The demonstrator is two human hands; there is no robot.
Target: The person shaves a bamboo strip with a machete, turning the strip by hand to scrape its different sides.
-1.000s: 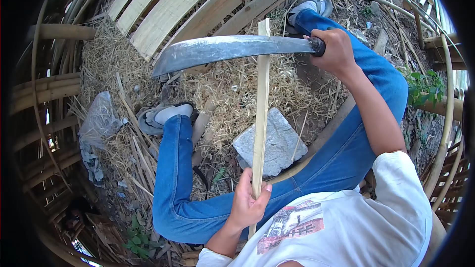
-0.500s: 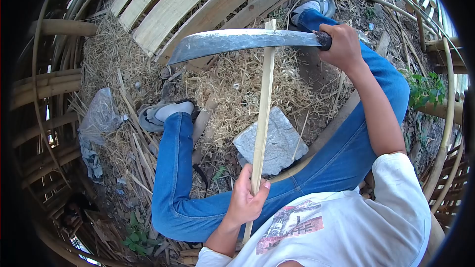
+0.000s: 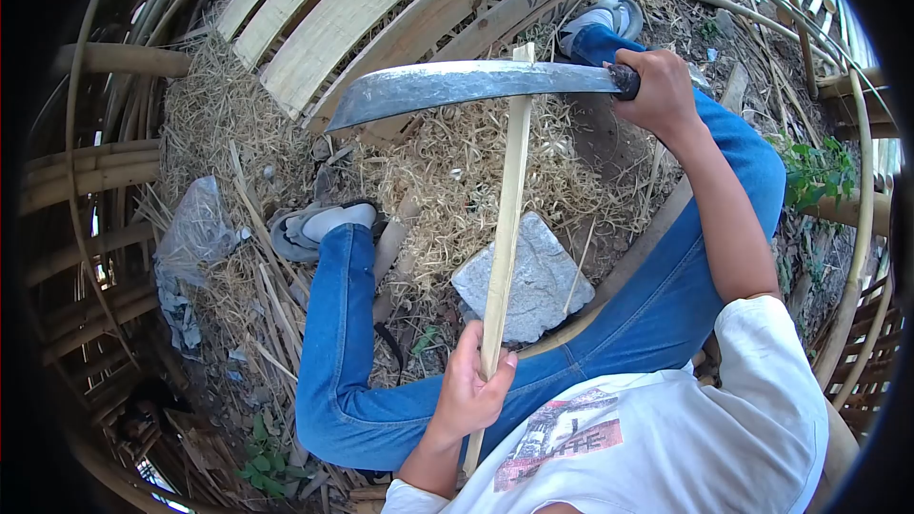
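My left hand (image 3: 474,383) is closed around the lower part of a long pale wooden strip (image 3: 507,228), which points up and away between my legs. In my right hand (image 3: 657,95) is the dark handle of a machete (image 3: 466,83), fingers wrapped round it. Its broad, curved grey blade lies crosswise over the strip near the far end, tip toward the left. The blade hides a short piece of the strip; whether the edge bites into the wood I cannot tell. Below the strip sits a rough grey stone block (image 3: 538,281).
Pale shavings (image 3: 428,181) cover the ground between my feet. A slatted wooden panel (image 3: 371,14) lies ahead. To the left are a clear plastic bag (image 3: 197,219) and a bamboo frame (image 3: 90,171). Green leaves (image 3: 824,171) grow at the right.
The view has shifted slightly. The machete and wooden strip keep nearly the same places, with the blade turned a little so more of its face shows. Both hands keep their grips.
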